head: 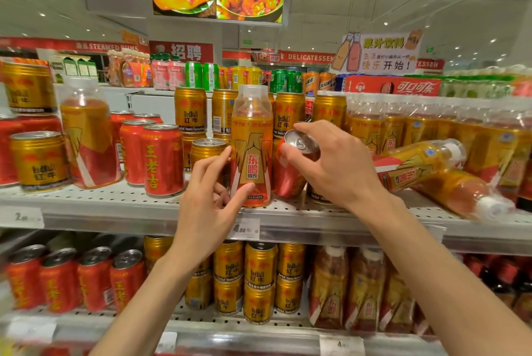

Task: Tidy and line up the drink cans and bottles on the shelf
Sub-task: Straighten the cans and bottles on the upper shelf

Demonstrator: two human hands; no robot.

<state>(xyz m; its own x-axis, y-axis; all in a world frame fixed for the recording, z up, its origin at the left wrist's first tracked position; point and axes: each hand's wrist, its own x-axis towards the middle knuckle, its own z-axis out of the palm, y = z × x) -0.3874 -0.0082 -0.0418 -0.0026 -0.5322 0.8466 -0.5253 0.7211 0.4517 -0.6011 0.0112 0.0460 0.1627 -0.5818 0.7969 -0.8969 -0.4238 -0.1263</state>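
I see a supermarket drinks shelf [121, 206] at chest height, with two bare arms reaching in from below. The right hand [331, 160] comes down from above onto a red can [288, 174] that is tilted, its silver top leaning toward me; the grip here is a curl of thumb and fingers round the can's upper rim, so the can sits directly under the palm. The left hand [211, 191] is beside an upright gold-and-red bottle [252, 148] with a clear cap. Its fingers are mostly straight, the thumb tip touching the bottle's lower front and the forefinger reaching up along its left side, a loose, open grip that rests against the bottle rather than wrapping it. The bottle stands near the shelf's front edge, just left of the tilted can and touching or nearly touching it (I cannot tell which). Behind the left fingers is a short gold can [208, 151]. To the right, two matching bottles [417, 165] lie on their sides. Upright red cans [162, 160] stand to the left.
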